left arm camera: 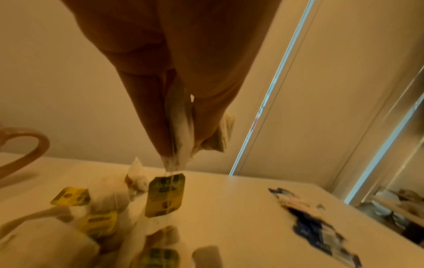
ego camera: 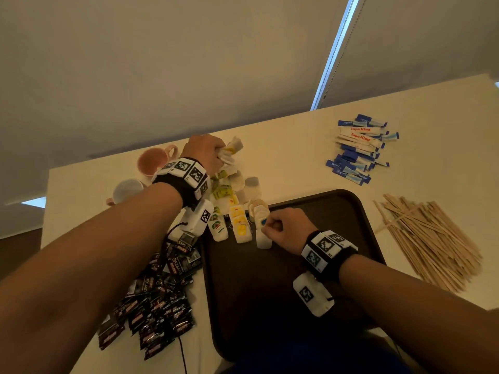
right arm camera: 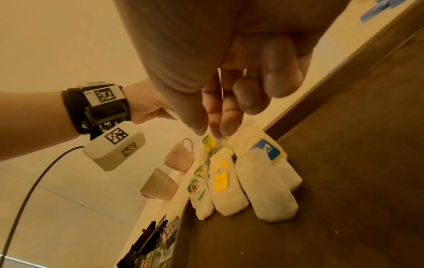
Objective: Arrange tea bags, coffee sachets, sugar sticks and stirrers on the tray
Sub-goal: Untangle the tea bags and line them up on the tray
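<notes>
In the head view the left hand [ego camera: 206,153] is up in the centre of the frame over the loose heap of tea bags [ego camera: 229,187] on the white table [ego camera: 297,147], its fingers curled round a bunch of tea bags [ego camera: 229,152]; the left wrist view shows a bag squeezed between the fingers [left arm camera: 146,116], with a green-and-yellow tag [left arm camera: 165,195] dangling from its string below.

The right hand [ego camera: 283,226] sits just below and right of that, over the top left corner of the dark tray [ego camera: 359,211], fingers curled in — the right wrist view shows finger and thumb pinching a thin string [right arm camera: 222,87]. Three rows of tea bags [ego camera: 240,228] lie side by side on the tray just left of that hand.

Coffee sachets [ego camera: 156,300] are piled at lower left beside the tray, sugar sticks [ego camera: 356,149] at upper right and wooden stirrers [ego camera: 429,238] at right — all on the table. Two cups [ego camera: 154,160] stand upper left of the heap
</notes>
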